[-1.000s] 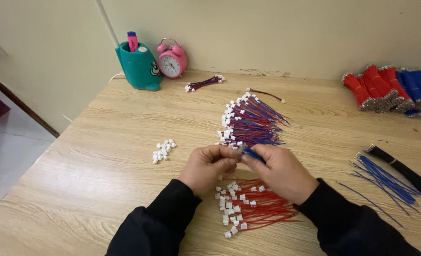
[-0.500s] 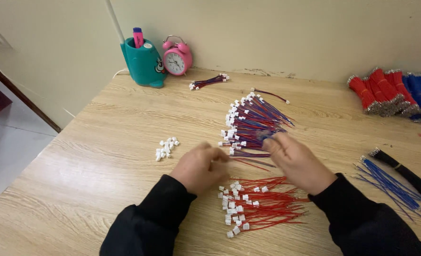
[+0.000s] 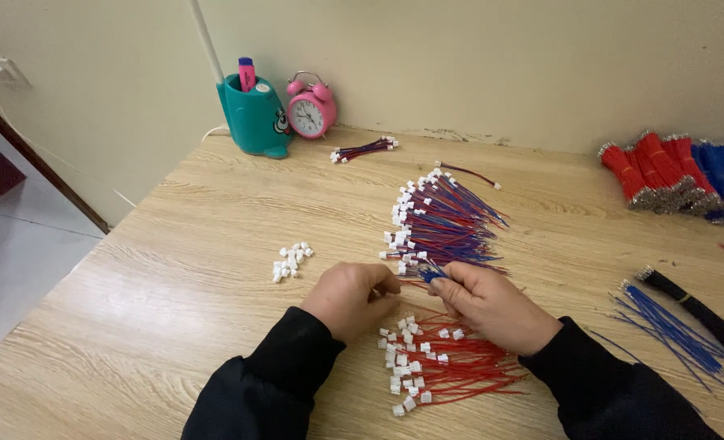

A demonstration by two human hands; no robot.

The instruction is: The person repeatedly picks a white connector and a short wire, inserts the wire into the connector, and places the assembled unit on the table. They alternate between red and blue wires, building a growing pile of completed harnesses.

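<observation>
My left hand (image 3: 348,298) and my right hand (image 3: 489,305) meet low in the middle of a wooden table (image 3: 174,244). Between their fingertips they pinch a thin wire (image 3: 421,279), red toward the left hand and blue at the right hand; I cannot see what the left fingers hold on its end. Just under the hands lies a pile of red wires with white connectors (image 3: 439,367). Just beyond them spreads a bigger pile of red-and-blue wires with white connectors (image 3: 439,220). A small heap of loose white connectors (image 3: 291,261) lies left of my left hand.
A teal pen holder (image 3: 253,114) and a pink alarm clock (image 3: 310,110) stand at the back by the wall. A small wire bundle (image 3: 363,150) lies near them. Red and blue wire bundles (image 3: 675,175) sit far right, with loose blue wires (image 3: 663,322) and a black bundle (image 3: 696,310) nearer.
My right hand went out to the red-and-blue pile and came back to my left hand. Both hands are together again on a wire.
</observation>
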